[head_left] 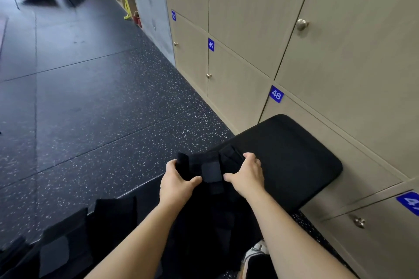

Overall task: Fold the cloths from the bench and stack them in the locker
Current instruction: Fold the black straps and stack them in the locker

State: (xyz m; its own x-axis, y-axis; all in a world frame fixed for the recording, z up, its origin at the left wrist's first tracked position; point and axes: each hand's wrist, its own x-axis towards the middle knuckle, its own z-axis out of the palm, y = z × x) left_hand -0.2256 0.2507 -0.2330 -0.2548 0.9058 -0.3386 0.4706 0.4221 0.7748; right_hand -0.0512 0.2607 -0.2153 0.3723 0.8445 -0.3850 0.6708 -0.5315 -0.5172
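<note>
Left hand (178, 182) and right hand (247, 174) each grip the black cloth (210, 173) — fingers curled over its far edge, thumbs underneath. The cloth spans both hands above the bench (294, 156).

The black cloth (210, 165) looks soft, matt and faintly fuzzy, with a smoother, greyer patch at its middle. The other cloths (113, 213) over the bench's left edge show the same dull black fabric. The bench pad (294, 154) has a smooth, matt black covering like vinyl; the lockers (249, 18) have a pale, matt wood-grain finish, their knobs (302, 24) are shiny metal, the number plates (276, 94) look like glossy blue plastic, and the floor (90, 108) is dark, grainy rubber flecked with white.
</note>
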